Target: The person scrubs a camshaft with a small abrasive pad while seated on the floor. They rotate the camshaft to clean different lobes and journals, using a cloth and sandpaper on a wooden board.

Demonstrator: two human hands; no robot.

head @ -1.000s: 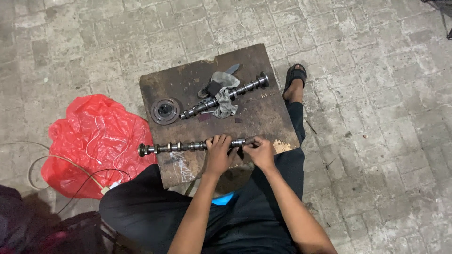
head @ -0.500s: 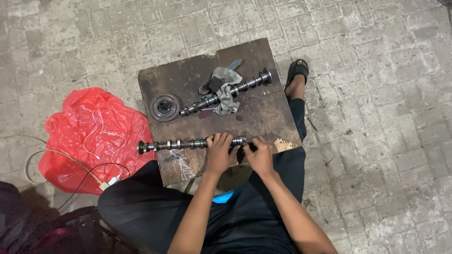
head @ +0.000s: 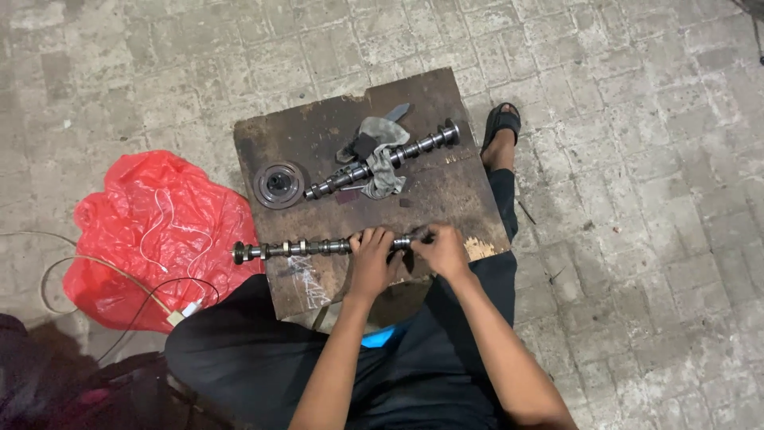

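Observation:
A long metal camshaft (head: 298,248) lies across the near edge of a dark wooden board (head: 318,135). My left hand (head: 371,260) grips the shaft near its right part. My right hand (head: 439,250) holds the shaft's right end, fingers closed around it. The shaft's left end sticks out past the board over the red bag. A second camshaft (head: 414,147) lies diagonally on the board's far half, with a grey rag (head: 383,169) draped over its middle. A round metal pulley (head: 279,184) rests on the board left of that shaft.
A crumpled red plastic bag (head: 151,231) lies on the paved floor to the left, with white and black cables (head: 119,267) over it. My foot in a black sandal (head: 500,127) rests to the right of the board. Dark trousers fill the lower view.
Both hands stay on the near camshaft; the right hand has shifted slightly along its end. The view has moved a little.

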